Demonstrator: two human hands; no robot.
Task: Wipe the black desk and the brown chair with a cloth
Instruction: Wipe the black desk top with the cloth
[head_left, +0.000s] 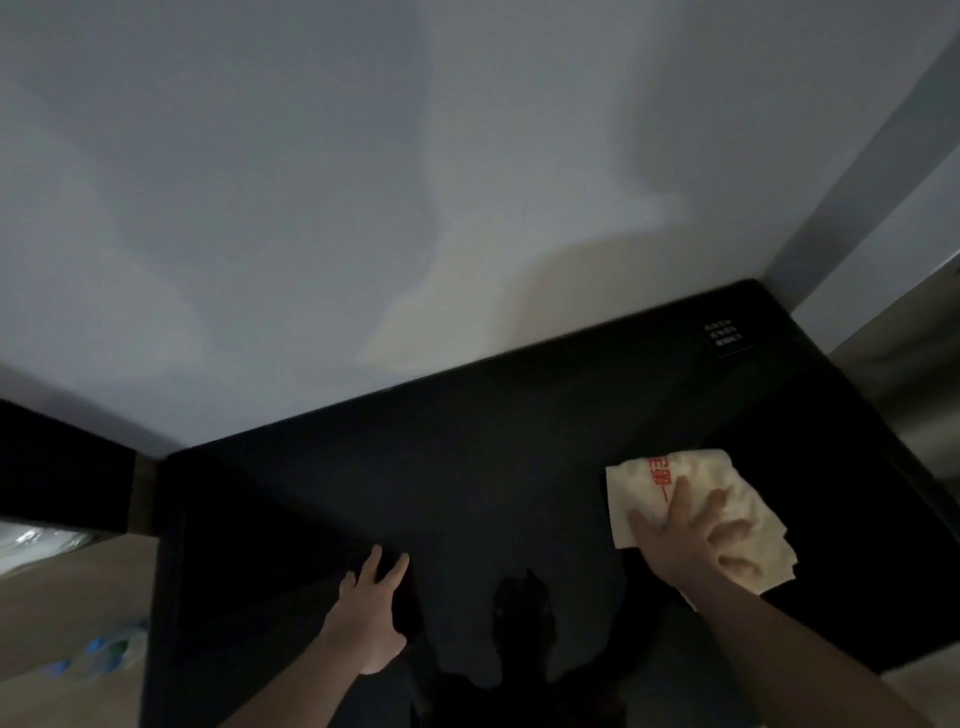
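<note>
The black desk (467, 441) fills the lower middle of the head view and stands against a pale wall. A white cloth (649, 478) with red print lies on the desk's right part. My right hand (696, 540) presses flat on the cloth with fingers spread. My left hand (371, 613) rests on the desk near its front, fingers straight and holding nothing. The brown chair is out of view.
A small black label with white print (727, 332) sits at the desk's far right corner. A dark panel (57, 467) stands to the left of the desk. Wooden floor (67, 597) shows at the left, with a blurred blue and green object (101, 654) on it.
</note>
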